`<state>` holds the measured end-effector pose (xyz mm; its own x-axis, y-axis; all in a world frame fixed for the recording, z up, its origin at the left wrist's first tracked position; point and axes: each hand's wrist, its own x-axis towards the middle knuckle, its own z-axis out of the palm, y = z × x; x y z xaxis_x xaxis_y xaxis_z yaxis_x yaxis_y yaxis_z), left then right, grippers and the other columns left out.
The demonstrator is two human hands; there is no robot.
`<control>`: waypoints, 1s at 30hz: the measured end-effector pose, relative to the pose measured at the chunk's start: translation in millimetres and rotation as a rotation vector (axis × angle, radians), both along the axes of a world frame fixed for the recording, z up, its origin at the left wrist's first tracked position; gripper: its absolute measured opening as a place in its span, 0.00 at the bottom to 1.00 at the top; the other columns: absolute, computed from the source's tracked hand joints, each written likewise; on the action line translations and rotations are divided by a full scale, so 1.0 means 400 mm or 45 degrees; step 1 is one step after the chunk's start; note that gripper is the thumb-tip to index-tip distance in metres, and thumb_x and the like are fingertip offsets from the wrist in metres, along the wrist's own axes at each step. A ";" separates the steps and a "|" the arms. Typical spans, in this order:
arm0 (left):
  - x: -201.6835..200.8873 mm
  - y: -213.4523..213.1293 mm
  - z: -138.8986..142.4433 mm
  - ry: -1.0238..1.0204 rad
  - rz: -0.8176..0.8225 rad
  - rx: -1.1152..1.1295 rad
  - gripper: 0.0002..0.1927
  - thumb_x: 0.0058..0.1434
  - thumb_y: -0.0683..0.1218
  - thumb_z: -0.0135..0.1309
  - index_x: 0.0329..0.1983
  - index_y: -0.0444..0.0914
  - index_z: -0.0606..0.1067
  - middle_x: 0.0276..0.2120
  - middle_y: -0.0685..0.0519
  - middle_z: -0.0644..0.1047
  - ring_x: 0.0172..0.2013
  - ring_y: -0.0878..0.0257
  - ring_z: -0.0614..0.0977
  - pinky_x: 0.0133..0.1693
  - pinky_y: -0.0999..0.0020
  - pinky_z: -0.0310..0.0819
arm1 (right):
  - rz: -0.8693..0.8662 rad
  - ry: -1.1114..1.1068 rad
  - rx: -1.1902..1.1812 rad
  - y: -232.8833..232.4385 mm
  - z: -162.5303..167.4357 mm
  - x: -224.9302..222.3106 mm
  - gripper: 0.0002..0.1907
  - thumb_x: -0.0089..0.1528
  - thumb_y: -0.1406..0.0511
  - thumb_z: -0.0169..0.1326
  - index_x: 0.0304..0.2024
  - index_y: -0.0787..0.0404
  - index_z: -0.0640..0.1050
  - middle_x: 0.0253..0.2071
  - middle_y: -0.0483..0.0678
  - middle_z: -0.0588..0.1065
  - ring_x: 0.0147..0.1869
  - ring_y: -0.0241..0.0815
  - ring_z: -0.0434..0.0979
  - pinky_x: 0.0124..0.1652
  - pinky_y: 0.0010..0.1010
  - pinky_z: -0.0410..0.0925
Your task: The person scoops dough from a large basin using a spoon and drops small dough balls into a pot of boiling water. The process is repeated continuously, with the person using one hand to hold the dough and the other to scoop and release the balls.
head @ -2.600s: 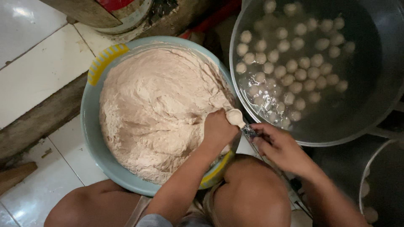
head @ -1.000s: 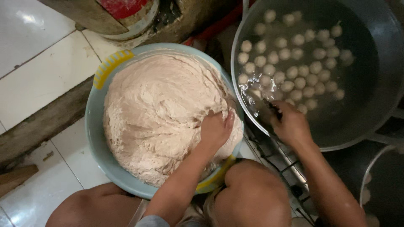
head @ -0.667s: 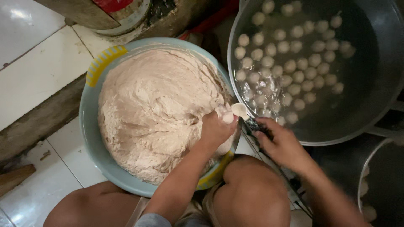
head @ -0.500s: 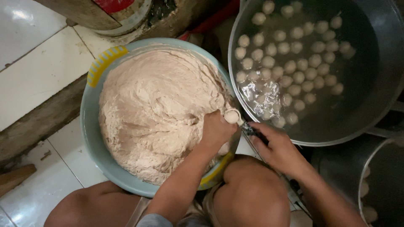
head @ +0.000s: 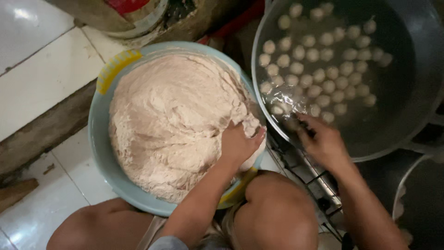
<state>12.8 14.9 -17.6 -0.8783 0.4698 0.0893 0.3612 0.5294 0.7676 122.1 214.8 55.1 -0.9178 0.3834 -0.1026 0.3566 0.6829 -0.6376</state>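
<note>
Forming balls from pale pink paste (head: pixel 171 125), heaped in a light blue basin (head: pixel 99 153) on the left. Left hand (head: pixel 238 143) sunk in the paste at the heap's right edge, fingers curled and gripping a lump. Right hand (head: pixel 321 139) over the near rim of the big metal pot (head: pixel 416 106) on the right; whether holding a spoon, cannot tell. Finished balls (head: pixel 323 69) floating in the pot's water. Next, likely: squeezing up a fresh ball, scooping it across.
</note>
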 end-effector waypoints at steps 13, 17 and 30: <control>0.016 0.012 -0.049 -0.218 -0.080 0.037 0.12 0.51 0.49 0.63 0.31 0.36 0.80 0.28 0.39 0.80 0.32 0.41 0.84 0.37 0.53 0.79 | 0.081 -0.307 -0.512 -0.119 0.039 0.042 0.25 0.66 0.64 0.54 0.67 0.56 0.72 0.38 0.49 0.79 0.36 0.29 0.75 0.36 0.25 0.69; 0.012 0.018 -0.027 -0.364 0.025 -0.113 0.19 0.42 0.51 0.66 0.30 0.31 0.78 0.28 0.37 0.80 0.33 0.40 0.84 0.37 0.51 0.78 | -0.134 -0.588 -0.931 -0.107 0.032 0.032 0.27 0.65 0.64 0.51 0.68 0.54 0.72 0.30 0.47 0.76 0.27 0.31 0.67 0.26 0.26 0.64; 0.025 -0.001 -0.004 -0.085 0.076 0.052 0.21 0.58 0.59 0.62 0.34 0.35 0.82 0.33 0.37 0.81 0.38 0.39 0.82 0.42 0.50 0.79 | -0.097 -0.243 0.079 0.038 -0.046 0.015 0.27 0.64 0.64 0.55 0.67 0.58 0.73 0.53 0.62 0.77 0.49 0.49 0.79 0.45 0.37 0.71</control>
<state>22.8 14.5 -19.1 -0.9092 0.4136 0.0475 0.2771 0.5162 0.8104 128.0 229.9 36.6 -0.8524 0.4617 -0.2455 0.5185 0.6854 -0.5113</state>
